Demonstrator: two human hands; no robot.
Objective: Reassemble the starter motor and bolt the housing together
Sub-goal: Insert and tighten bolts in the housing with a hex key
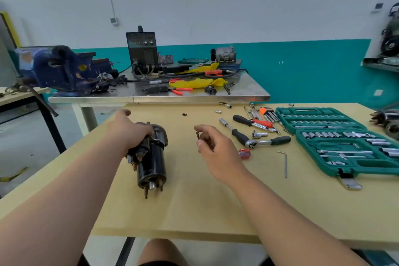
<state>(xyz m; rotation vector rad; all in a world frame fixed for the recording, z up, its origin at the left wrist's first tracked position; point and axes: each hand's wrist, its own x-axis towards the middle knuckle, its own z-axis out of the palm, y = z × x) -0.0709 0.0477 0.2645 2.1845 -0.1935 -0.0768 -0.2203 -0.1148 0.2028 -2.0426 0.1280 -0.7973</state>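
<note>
A pale wooden table point(194, 211) fills the lower frame. Left of centre on it lies the black starter motor point(152, 157). Right of centre lie a ratchet point(265, 142), a bent hex key point(285, 164), loose sockets and screwdrivers. An open green socket case point(367, 164) sits at the right edge.

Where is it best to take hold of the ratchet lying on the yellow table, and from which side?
Grip the ratchet by its black handle, coming from above. It lies flat; the handle end is free and points toward the green socket case, while a black-handled driver crowds its head. The right hand is nearest but pinches a bolt.
</note>
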